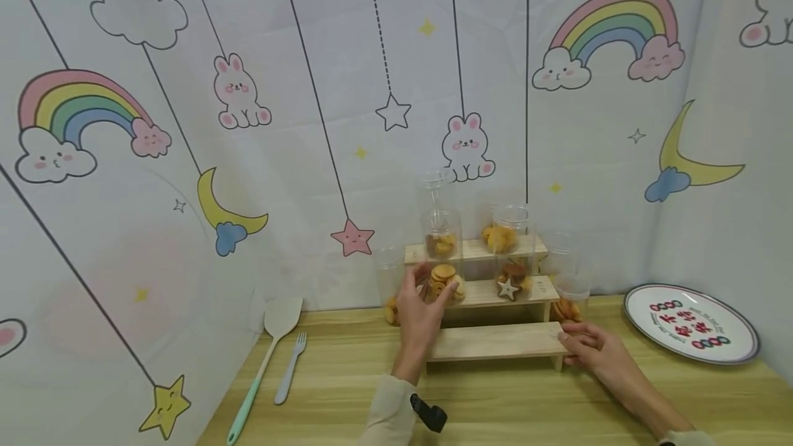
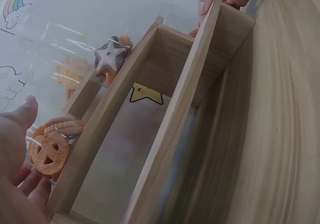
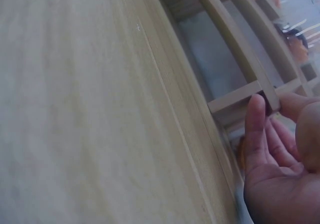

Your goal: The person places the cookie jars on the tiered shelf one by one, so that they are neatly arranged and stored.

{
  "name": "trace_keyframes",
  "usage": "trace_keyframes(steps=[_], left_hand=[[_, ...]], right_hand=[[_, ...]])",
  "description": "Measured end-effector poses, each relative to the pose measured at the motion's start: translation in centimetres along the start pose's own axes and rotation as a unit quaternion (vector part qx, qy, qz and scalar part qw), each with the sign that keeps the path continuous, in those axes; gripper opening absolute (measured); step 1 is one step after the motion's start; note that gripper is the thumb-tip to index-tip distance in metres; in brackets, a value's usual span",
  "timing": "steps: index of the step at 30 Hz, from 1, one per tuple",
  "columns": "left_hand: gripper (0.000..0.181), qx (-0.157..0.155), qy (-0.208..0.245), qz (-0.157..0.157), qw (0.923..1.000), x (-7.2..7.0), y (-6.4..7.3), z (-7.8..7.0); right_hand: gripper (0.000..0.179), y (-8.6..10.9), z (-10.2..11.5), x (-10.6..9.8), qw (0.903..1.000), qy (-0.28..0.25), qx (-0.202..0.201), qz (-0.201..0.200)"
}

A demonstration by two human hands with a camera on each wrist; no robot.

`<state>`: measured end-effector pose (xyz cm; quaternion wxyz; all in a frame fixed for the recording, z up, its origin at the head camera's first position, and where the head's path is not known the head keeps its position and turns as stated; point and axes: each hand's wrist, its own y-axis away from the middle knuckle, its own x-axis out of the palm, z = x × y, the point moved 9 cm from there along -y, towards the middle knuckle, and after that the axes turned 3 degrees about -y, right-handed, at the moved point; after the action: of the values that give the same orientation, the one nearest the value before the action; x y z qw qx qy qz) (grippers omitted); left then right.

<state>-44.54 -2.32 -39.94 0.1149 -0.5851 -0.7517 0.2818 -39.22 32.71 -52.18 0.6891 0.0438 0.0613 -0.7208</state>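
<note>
A three-step wooden display rack (image 1: 495,341) stands on the table against the backdrop. On its middle step is a clear jar of round, face-cut cookies (image 1: 446,275); my left hand (image 1: 420,312) holds it, thumb on one side and fingers on the other, as the left wrist view shows of the jar (image 2: 52,151). My right hand (image 1: 595,349) pinches the right end of the lowest step, seen closely on the rack (image 3: 235,97) in the right wrist view. Beside the held jar is another with star cookies (image 1: 509,288). The lowest step bears no jar.
Two jars of cookies (image 1: 499,238) stand on the top step. More clear jars (image 1: 567,308) are on the table at both sides of the rack. A printed plate (image 1: 692,325) leans at the right. A spatula (image 1: 281,319) and a fork (image 1: 290,368) lie at the left.
</note>
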Motion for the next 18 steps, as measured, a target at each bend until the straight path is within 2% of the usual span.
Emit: trace_keyframes(steps=[4,7,12,15,18], left_hand=[[0.071,0.001,0.018,-0.006,0.9998,-0.2,-0.2,0.6],[0.072,0.008,0.042,-0.024,0.9988,-1.2,-0.8,1.0],[0.056,0.049,0.063,-0.082,0.9934,-4.6,-2.2,1.3],[0.051,0.068,0.046,-0.134,0.9875,-6.7,-2.6,2.3],[0.057,0.064,0.016,-0.169,0.9833,-8.0,-2.6,3.8]], right_hand=[[0.067,0.1,0.0,0.0,1.0000,-0.003,0.000,0.000],[0.067,0.1,0.1,0.0,1.0000,-0.009,-0.001,-0.002],[0.066,0.1,0.3,0.0,0.9999,-0.012,-0.005,0.000],[0.066,0.0,0.3,-0.1,0.9999,-0.008,-0.006,0.001],[0.067,0.0,0.2,-0.1,1.0000,-0.005,-0.006,0.001]])
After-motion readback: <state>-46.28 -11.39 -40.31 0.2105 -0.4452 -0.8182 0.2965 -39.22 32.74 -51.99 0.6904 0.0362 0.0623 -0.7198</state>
